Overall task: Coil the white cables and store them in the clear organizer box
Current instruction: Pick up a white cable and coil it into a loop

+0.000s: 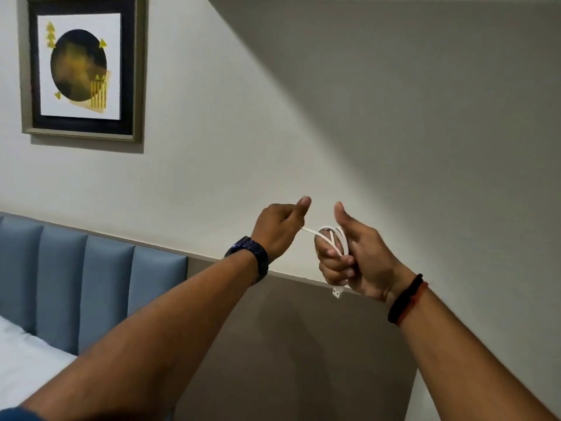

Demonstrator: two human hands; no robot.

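Note:
A white cable [335,238] is wound in loops around the fingers of my right hand [352,259], which is closed on the bundle with the thumb up. Its USB plug [337,291] hangs below that fist. A short taut strand runs left from the coil to my left hand [280,227], which pinches the cable's free end between thumb and fingers. Both hands are raised in front of the wall, close together. The clear organizer box is not in view.
A framed picture [80,66] hangs on the wall at upper left. A blue padded headboard [91,284] and a white bed sheet [27,366] lie at lower left. A brown wall panel [288,344] sits below my hands.

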